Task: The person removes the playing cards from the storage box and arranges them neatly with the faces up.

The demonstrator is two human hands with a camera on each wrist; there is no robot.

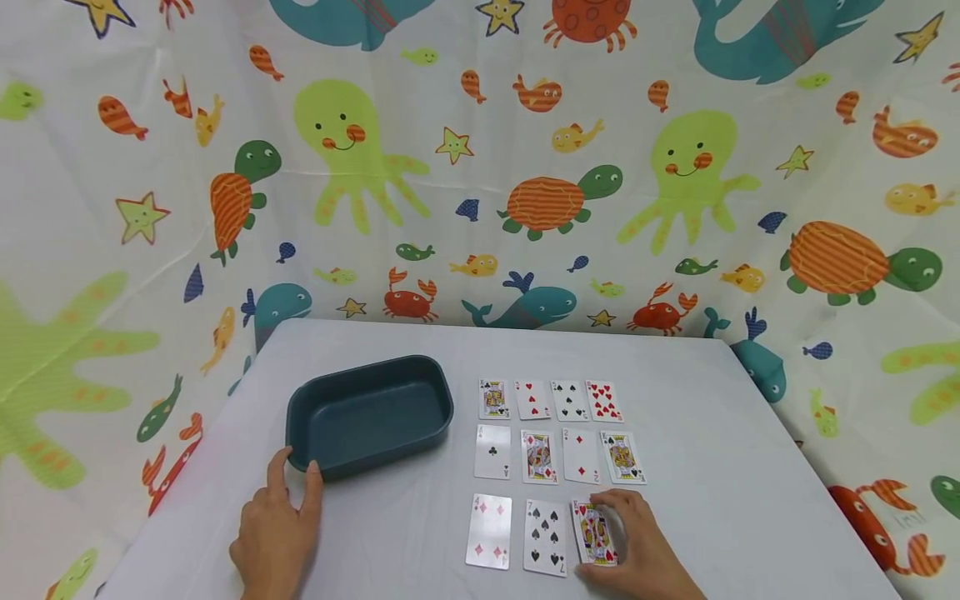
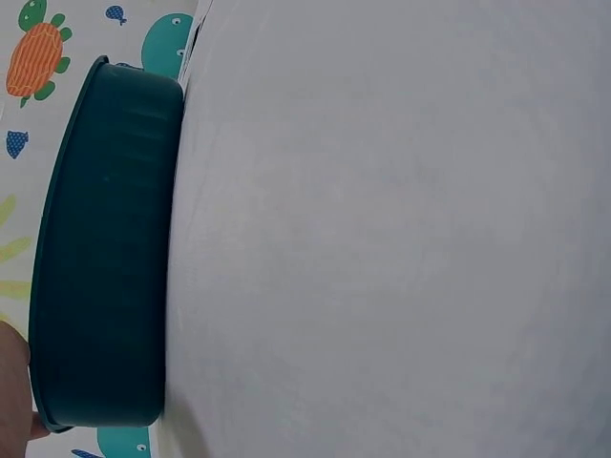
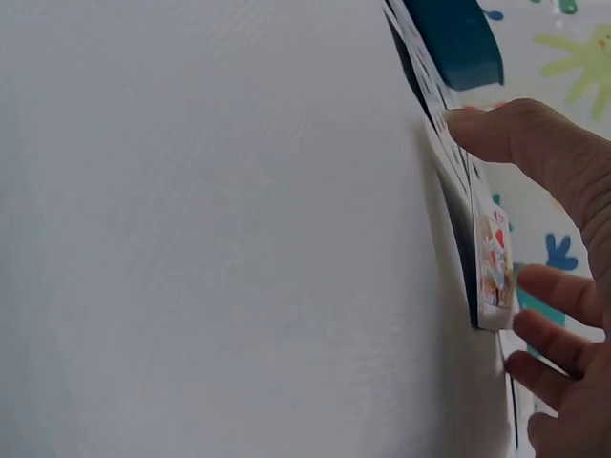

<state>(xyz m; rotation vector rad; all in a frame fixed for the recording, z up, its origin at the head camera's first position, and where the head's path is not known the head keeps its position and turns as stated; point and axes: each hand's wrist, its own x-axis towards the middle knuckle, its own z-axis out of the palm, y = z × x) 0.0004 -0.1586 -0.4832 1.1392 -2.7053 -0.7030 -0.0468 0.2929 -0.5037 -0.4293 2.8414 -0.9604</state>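
In the head view, my left hand [image 1: 277,529] is at the near left corner of a dark teal tray [image 1: 367,461]. Its thumb and index finger reach out to the rim; the left wrist view catches only part of the hand beside the tray's side wall [image 2: 105,248]. My right hand [image 1: 637,542] pinches a face card with red hearts [image 1: 594,533] by its top and bottom edges, low over the table. Thick white edges in the right wrist view suggest several cards [image 3: 495,258] there. To its left lie a seven of spades [image 1: 545,537] and a four of diamonds [image 1: 489,531].
Beyond the front row, two more rows of face-up cards include an ace of clubs [image 1: 492,452], a two of diamonds [image 1: 581,456] and a three of hearts [image 1: 533,401]. A white cloth covers the table [image 1: 720,467]. A sea-animal curtain [image 1: 480,108] hangs behind it.
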